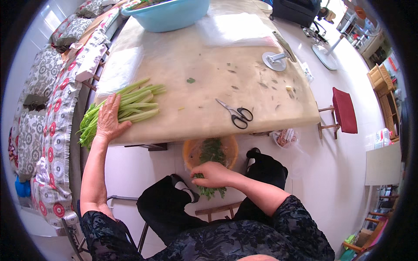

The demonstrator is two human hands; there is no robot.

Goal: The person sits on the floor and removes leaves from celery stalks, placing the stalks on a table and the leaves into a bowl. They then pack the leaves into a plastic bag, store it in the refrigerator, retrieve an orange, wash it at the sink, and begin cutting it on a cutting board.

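Note:
My left hand lies flat over a bundle of green celery stalks at the table's left front corner. Its thumb is spread, and the leafy tops hang past the table edge. Between my knees, my right hand is closed around a bunch of dark green leaves. Below it, an orange basin on the floor has more leafy greens in it, partly under the table edge. Black-handled scissors lie on the table, blades slightly apart.
The cloth-covered table carries a blue tub, plastic bags, a white round stand and leaf scraps. A clear container of reddish pieces is below the front edge. A red-topped stool stands right; a patterned sofa runs left.

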